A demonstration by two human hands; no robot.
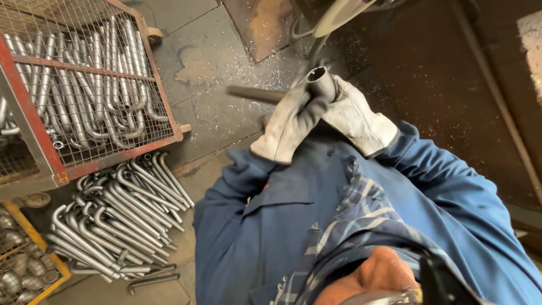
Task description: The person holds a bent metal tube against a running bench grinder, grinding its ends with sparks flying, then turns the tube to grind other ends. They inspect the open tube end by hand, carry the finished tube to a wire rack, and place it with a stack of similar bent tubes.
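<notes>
Both my hands wear white work gloves and meet in front of my chest around a dark metal tube (319, 79). The tube's open round end points up toward me, and its body runs off to the left behind the gloves. My left hand (287, 125) wraps the tube from the left side. My right hand (359, 120) closes on it from the right, just under the open end. My blue jacket sleeves and a plaid collar fill the lower part of the view.
A red wire-mesh cage cart (165, 101) at the upper left holds several bent silver tubes. More bent tubes (118, 214) lie piled on the floor below it. A yellow mesh basket (31, 271) with metal fittings sits bottom left. Metal shavings cover the concrete floor (226, 62).
</notes>
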